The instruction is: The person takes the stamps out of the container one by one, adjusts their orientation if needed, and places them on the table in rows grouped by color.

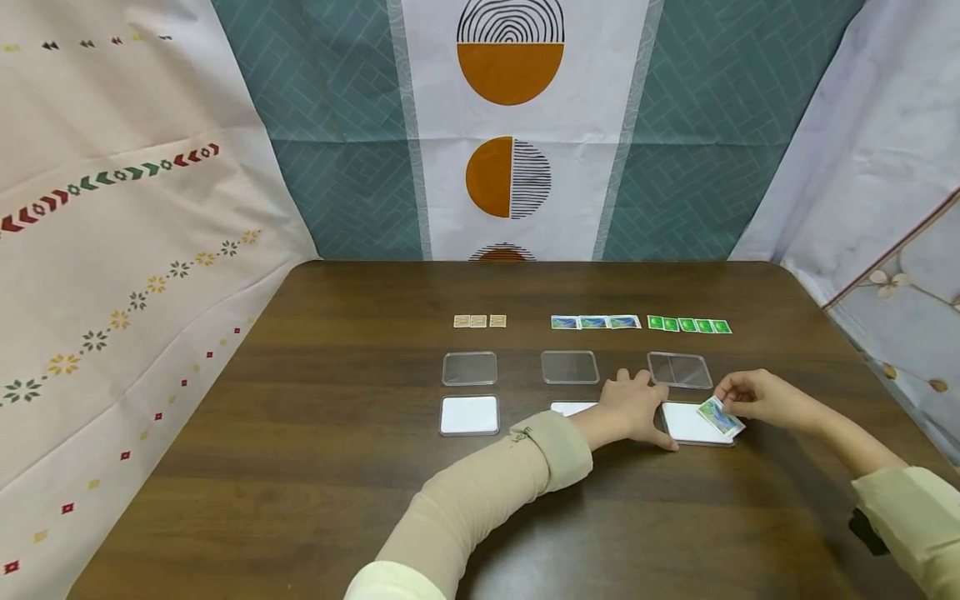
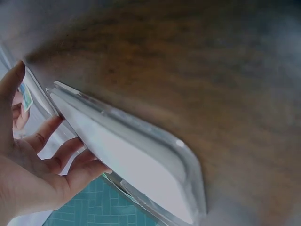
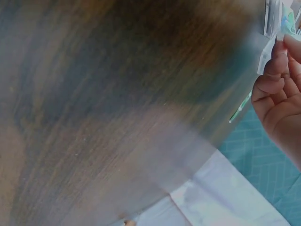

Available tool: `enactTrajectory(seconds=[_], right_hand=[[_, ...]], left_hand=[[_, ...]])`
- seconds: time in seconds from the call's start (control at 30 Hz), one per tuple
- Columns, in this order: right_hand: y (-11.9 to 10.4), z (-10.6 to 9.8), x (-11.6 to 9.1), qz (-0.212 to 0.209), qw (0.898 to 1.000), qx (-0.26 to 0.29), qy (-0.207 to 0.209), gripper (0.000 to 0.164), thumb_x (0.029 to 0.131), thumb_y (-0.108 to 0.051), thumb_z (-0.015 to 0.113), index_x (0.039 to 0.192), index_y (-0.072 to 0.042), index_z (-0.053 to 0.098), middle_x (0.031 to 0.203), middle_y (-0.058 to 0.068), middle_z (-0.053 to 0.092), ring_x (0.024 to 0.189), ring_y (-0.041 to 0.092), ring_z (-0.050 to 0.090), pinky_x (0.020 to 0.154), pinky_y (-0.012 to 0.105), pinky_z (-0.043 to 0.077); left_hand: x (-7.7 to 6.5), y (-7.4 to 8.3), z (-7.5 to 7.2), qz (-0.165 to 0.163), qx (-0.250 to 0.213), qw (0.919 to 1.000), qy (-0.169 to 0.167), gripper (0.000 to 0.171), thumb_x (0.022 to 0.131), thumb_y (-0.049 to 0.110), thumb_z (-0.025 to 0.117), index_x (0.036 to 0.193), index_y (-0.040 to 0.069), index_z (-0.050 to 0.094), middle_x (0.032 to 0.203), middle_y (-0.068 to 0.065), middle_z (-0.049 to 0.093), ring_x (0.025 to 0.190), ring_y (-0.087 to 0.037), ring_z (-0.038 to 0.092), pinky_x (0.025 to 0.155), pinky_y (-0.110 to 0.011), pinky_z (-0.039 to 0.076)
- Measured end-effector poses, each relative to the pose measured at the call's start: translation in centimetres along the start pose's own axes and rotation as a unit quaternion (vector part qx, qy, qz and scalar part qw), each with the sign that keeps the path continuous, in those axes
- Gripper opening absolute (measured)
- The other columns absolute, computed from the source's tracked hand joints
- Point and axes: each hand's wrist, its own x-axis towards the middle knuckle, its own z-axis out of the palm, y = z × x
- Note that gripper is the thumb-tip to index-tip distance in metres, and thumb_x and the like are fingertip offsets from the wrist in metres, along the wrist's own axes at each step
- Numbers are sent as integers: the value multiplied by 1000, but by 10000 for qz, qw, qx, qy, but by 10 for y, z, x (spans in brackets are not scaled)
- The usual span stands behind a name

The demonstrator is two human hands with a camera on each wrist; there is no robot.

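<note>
My right hand [image 1: 765, 398] pinches a blue-and-green stamp [image 1: 722, 418] by its upper edge, above the right-hand white-lined case [image 1: 684, 423]. The stamp slants over the right part of that case. In the right wrist view the right hand [image 3: 282, 89] shows its thumb and index finger meeting at the stamp. My left hand [image 1: 633, 406] reaches over between the middle white-lined case [image 1: 572, 407] and the right one, fingers spread, thumb at the right case's near left edge. In the left wrist view the left hand [image 2: 51, 165] has its fingertips beside a white-lined case [image 2: 127, 146].
Behind stand three clear lids: left [image 1: 469, 368], middle [image 1: 570, 367] and right [image 1: 679, 370]. Farther back lie tan stamps [image 1: 478, 321], a row of blue stamps [image 1: 596, 322] and several green stamps [image 1: 688, 325]. Another white-lined case [image 1: 469, 416] sits on the left of the wooden table [image 1: 315, 433].
</note>
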Motion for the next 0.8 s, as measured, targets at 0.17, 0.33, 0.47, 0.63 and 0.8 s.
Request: enactTrajectory(seconds=[0.17, 0.33, 0.47, 0.63, 0.8], right_hand=[[0, -4, 1, 147, 9998, 145, -61, 6, 85, 11, 55, 89, 10, 59, 75, -14, 56, 67, -8, 46, 53, 19, 41], [-5, -15, 7, 114, 9996, 64, -250, 5, 85, 7, 58, 87, 8, 63, 79, -17, 61, 69, -9, 49, 57, 18, 44], [-6, -22, 11, -42, 9993, 118, -343, 4, 84, 5, 61, 84, 9, 63, 77, -16, 63, 67, -8, 50, 55, 18, 45], [-5, -24, 17, -115, 9992, 49, -388, 4, 84, 4, 63, 83, 7, 64, 73, -13, 62, 65, -8, 48, 54, 18, 44], [-7, -23, 24, -143, 9987, 36, -497, 4, 86, 2, 62, 82, 4, 63, 71, -9, 61, 64, -7, 48, 53, 20, 44]], left_hand=[[0, -3, 0, -34, -288, 9995, 92, 61, 71, 72, 62, 123, 40, 55, 123, 14, 50, 102, -11, 46, 72, -24, 42], [-1, -7, -4, 46, -247, 9997, -11, 64, 75, 71, 59, 131, 41, 51, 125, 15, 49, 101, -10, 46, 69, -22, 40], [-2, -13, -5, 330, -536, 9980, -11, 60, 80, 65, 58, 132, 36, 52, 126, 13, 53, 104, -10, 50, 71, -22, 44], [-5, -26, -6, 701, -1213, 9898, 248, 49, 87, 52, 59, 127, 24, 60, 122, 11, 62, 112, -8, 59, 85, -18, 47], [-11, -37, -6, 886, -1503, 9826, 636, 39, 90, 44, 59, 118, 18, 65, 113, 8, 68, 106, -6, 61, 87, -15, 45]])
